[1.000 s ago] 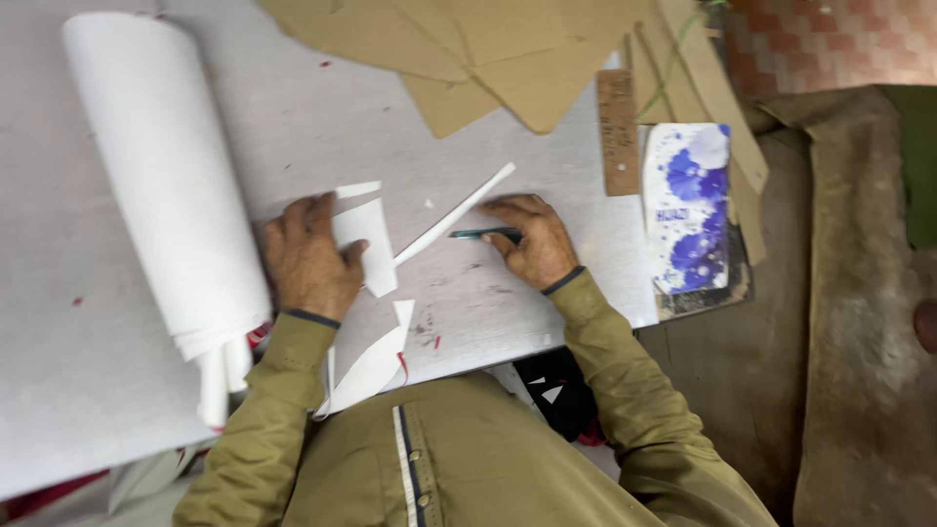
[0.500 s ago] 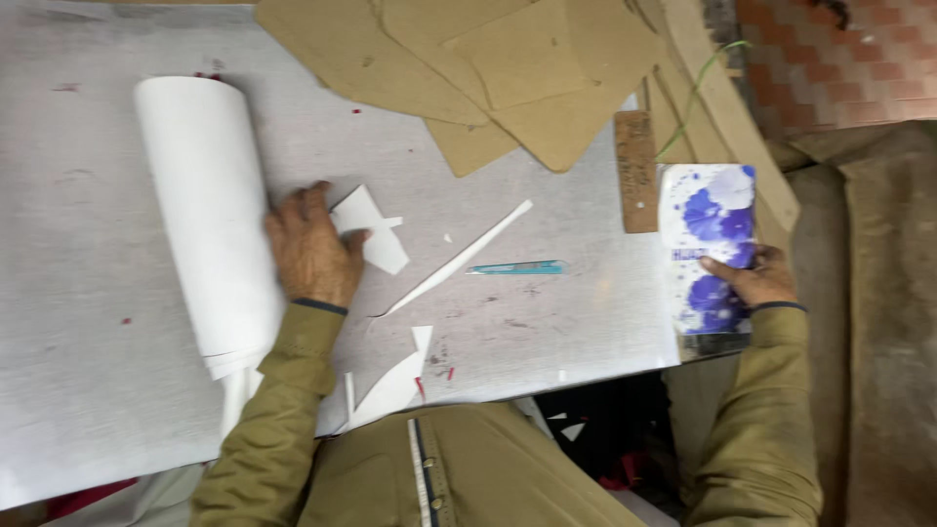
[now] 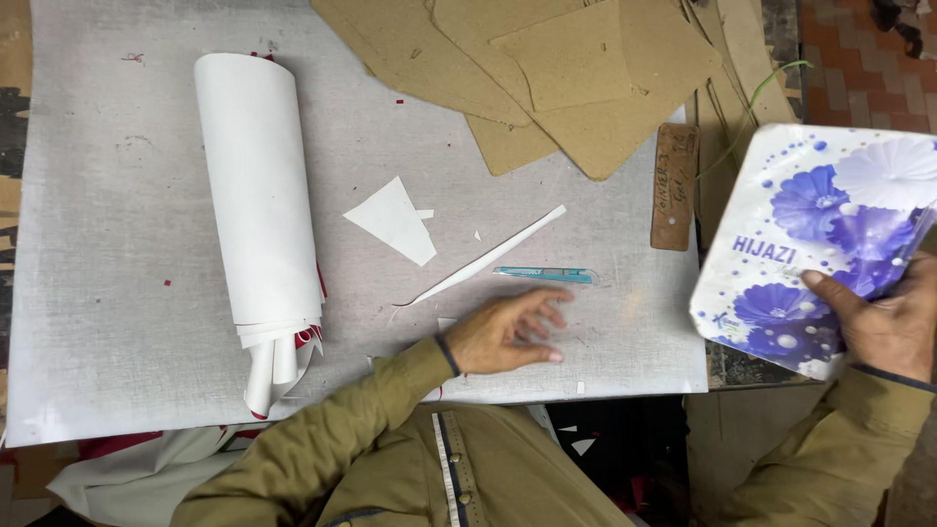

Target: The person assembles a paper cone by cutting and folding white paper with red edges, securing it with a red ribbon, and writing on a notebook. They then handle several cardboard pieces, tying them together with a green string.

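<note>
Flowered box (image 3: 820, 244) now lifted in right hand (image 3: 883, 322)

**Layout, table seen from above**

Paper roll (image 3: 259, 210) lies lengthwise on the table (image 3: 107, 244), left of centre. Right of it, a paper offcut (image 3: 395, 222); right again, a thin paper strip (image 3: 488, 257) running diagonally. The utility knife (image 3: 547, 275) lies just below the strip's far end. Left hand (image 3: 508, 332) sits near the front edge, just before the knife, apparently not touching it (blurred). Cardboard sheets (image 3: 547, 78) overlap at the back right. A small board (image 3: 675, 185) lies at the right edge. Right hand (image 3: 883, 327) holds a box (image 3: 810, 244) beyond the table's right side.
</note>
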### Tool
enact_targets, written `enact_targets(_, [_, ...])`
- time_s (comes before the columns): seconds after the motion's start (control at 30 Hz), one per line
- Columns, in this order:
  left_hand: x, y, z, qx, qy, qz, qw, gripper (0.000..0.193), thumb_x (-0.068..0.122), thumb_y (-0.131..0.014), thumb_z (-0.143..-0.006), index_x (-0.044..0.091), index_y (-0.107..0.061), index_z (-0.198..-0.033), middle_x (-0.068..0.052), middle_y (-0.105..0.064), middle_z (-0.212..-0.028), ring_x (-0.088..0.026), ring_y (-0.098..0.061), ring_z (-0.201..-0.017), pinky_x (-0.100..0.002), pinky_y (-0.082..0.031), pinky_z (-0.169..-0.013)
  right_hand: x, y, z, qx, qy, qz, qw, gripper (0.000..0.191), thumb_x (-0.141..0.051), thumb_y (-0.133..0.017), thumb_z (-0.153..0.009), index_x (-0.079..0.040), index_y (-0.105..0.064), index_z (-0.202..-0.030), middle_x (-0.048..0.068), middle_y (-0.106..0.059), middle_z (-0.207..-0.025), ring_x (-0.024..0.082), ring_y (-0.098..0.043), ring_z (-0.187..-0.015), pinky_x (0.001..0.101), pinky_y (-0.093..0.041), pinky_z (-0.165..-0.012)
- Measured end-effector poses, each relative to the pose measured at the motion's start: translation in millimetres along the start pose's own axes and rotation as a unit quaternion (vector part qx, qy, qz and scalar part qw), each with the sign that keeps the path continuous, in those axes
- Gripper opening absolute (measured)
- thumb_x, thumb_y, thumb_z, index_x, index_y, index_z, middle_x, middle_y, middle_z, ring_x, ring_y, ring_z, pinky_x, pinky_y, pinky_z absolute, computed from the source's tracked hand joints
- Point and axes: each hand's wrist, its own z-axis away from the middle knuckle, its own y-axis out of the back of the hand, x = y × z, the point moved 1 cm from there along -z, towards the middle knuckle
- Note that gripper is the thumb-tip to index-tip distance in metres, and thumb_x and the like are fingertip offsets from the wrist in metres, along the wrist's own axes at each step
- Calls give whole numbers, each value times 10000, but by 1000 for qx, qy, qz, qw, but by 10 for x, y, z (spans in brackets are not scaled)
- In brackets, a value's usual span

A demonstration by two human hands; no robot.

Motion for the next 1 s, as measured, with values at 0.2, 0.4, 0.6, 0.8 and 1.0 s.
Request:
enact_targets(0.2, [6, -82, -976, 128, -99, 31, 986, 1110, 326, -807, -935, 145, 48, -1621, -315, -323, -1527, -450, -395, -1398, -593, -533, -992, -653, -962, -23, -32, 59, -137, 988, 559, -26, -823, -884, 14, -478, -1321, 203, -685, -1199, 247, -711, -1069, 417, -621, -975])
enact_targets(0.4, [28, 353, -1038, 311, -102, 223, 918, 716, 132, -707, -883, 47, -344, -1495, -209, -662, -1197, -251, -710, -1009, -424, -674, -785, -1132, -1528, -212, -104, 152, -264, 947, 773, -81, -835, -881, 59, -367, -1480, 232, -647, -1314, 292, -710, -1197, 396, -652, -1036])
enact_targets(0.6, [208, 1086, -950, 393, -142, 136, 898, 371, 179, -747, -943, -3, -591, -1226, -91, -718, -1024, -115, -685, -895, -285, -632, -779, -1135, -2196, -125, -126, 192, -140, 963, 1098, -146, -925, -664, -20, -329, -1578, 343, -319, -1585, 407, -418, -1430, 443, -490, -1057])
enact_targets(0.8, [237, 1344, -1009, 432, -79, 107, 892, 498, 392, -740, -928, 13, -646, -1237, -56, -712, -973, -90, -636, -827, -262, -593, -735, -906, -2542, -90, -148, 100, -96, 979, 723, -200, -832, -778, -139, -561, -1445, 166, -535, -1543, 299, -620, -1337, 385, -563, -999])
enact_targets(1.0, [287, 1350, -1082, 409, -31, 77, 909, 509, 488, -677, -981, 48, -684, -1238, -80, -616, -939, -118, -579, -827, -272, -565, -725, -381, -2713, -115, -137, 112, -274, 945, 549, -59, -690, -901, -33, -562, -1435, 197, -549, -1484, 301, -598, -1334, 369, -586, -957])
